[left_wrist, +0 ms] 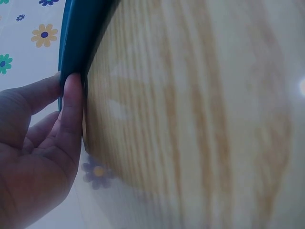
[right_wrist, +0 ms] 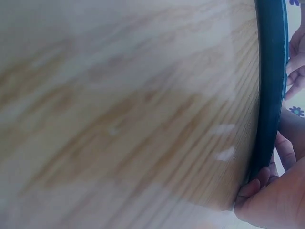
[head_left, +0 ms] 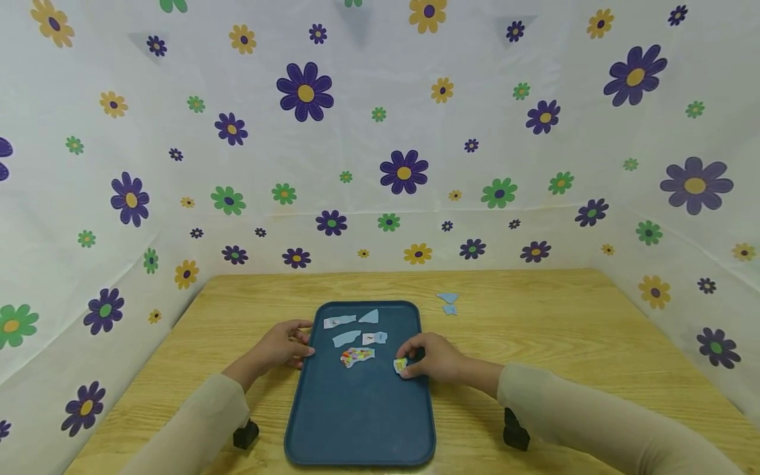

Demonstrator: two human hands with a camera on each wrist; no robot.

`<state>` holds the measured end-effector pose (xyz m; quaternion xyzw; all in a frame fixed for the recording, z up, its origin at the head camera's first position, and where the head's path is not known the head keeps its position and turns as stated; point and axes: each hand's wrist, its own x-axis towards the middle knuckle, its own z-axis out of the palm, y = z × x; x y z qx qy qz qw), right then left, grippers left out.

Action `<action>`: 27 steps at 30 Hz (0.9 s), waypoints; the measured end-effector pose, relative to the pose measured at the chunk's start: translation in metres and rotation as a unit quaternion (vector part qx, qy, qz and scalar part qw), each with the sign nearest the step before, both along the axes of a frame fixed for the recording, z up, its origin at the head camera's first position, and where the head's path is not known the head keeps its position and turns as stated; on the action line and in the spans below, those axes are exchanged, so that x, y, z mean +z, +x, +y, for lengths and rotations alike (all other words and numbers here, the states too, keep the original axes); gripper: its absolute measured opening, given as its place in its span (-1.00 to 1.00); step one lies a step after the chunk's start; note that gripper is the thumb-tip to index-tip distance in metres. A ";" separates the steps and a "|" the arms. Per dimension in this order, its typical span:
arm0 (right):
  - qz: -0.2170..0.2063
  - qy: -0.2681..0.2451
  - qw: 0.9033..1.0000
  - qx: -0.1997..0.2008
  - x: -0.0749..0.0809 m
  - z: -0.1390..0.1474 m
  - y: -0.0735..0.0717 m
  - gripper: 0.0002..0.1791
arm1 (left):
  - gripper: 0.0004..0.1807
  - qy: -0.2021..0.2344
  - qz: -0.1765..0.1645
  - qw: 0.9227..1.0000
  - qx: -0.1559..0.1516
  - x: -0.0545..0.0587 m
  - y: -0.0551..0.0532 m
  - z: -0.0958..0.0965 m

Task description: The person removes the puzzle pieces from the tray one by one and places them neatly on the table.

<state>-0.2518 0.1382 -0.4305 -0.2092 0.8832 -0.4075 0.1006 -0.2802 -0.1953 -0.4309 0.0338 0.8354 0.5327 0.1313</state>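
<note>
My left hand point(head_left: 284, 344) grips the left rim of a dark blue tray point(head_left: 361, 415); the left wrist view has the tray's edge between thumb and fingers. Over the tray's right side, my right hand point(head_left: 438, 358) pinches a small yellow puzzle-like paper piece point(head_left: 400, 364) between thumb and fingers. Its curled fingers point(right_wrist: 257, 185) appear beside the rim in the right wrist view, where the piece is hidden. A multicoloured piece point(head_left: 357, 356) lies on the tray, left of the held one. Above it are several pale blue pieces, including a curved one point(head_left: 346, 339) and a pointed one point(head_left: 369, 316).
Two more pale blue pieces, a triangular one point(head_left: 448, 297) and a smaller one point(head_left: 449, 309), lie on the wooden table point(head_left: 510, 310) beyond the tray's right edge. A white flower-print cloth point(head_left: 356, 145) encloses the back and sides.
</note>
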 end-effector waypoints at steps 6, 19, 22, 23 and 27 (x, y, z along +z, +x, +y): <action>0.008 -0.014 1.000 0.004 -0.003 0.003 -0.003 -0.75 | -0.35 0.003 -0.001 1.000 0.001 -0.001 0.000 -0.001; 0.008 -0.028 0.999 -0.029 0.001 0.009 -0.003 -0.75 | -0.35 0.005 -0.001 1.000 -0.005 -0.001 0.001 -0.002; 0.007 -0.032 0.999 -0.039 0.001 0.013 -0.003 -0.76 | -0.35 0.006 -0.003 1.000 -0.004 -0.001 0.000 -0.002; 0.007 -0.033 0.999 -0.040 0.001 0.014 -0.003 -0.76 | -0.35 0.006 -0.004 1.000 -0.005 -0.002 0.000 -0.002; 0.007 -0.043 0.998 -0.047 0.003 0.020 -0.004 -0.75 | -0.35 0.008 -0.003 1.000 -0.008 -0.003 -0.003 -0.003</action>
